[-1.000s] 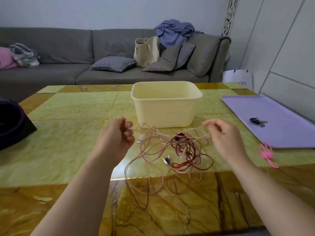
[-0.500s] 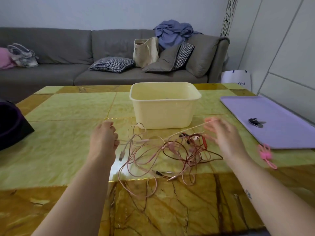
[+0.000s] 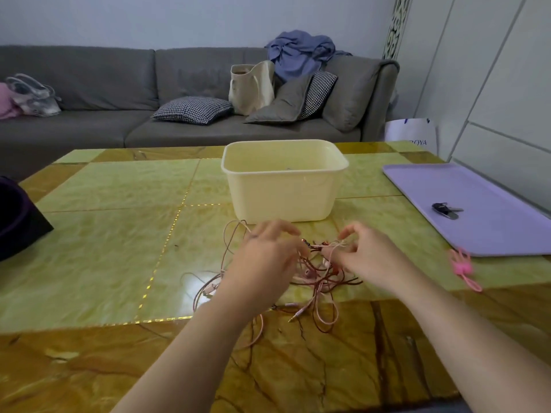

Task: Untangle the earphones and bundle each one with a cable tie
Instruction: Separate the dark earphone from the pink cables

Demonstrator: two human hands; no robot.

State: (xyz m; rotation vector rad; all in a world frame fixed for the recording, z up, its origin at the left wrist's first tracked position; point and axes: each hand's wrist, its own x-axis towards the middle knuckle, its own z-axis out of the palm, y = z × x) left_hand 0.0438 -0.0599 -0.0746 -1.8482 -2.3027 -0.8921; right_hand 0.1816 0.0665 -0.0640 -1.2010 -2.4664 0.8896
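A tangle of pink and dark red earphones (image 3: 320,280) lies on the yellow marble table (image 3: 119,234), just in front of a cream plastic tub (image 3: 283,186). My left hand (image 3: 265,257) is over the left part of the tangle, fingers curled down into the cords. My right hand (image 3: 363,257) pinches pale cord strands at the top right of the tangle. Loops and a jack plug (image 3: 296,315) trail toward me. Pink cable ties (image 3: 463,268) lie to the right, beside the tray.
A lilac tray (image 3: 477,216) at the right holds a dark clip or key (image 3: 444,210). A dark purple object (image 3: 18,222) sits at the table's left edge. A grey sofa (image 3: 119,93) with cushions and bags stands behind the table.
Both hands have come together from wide apart onto the middle of the tangle. The cords, stretched out before, now lie bunched under the hands.
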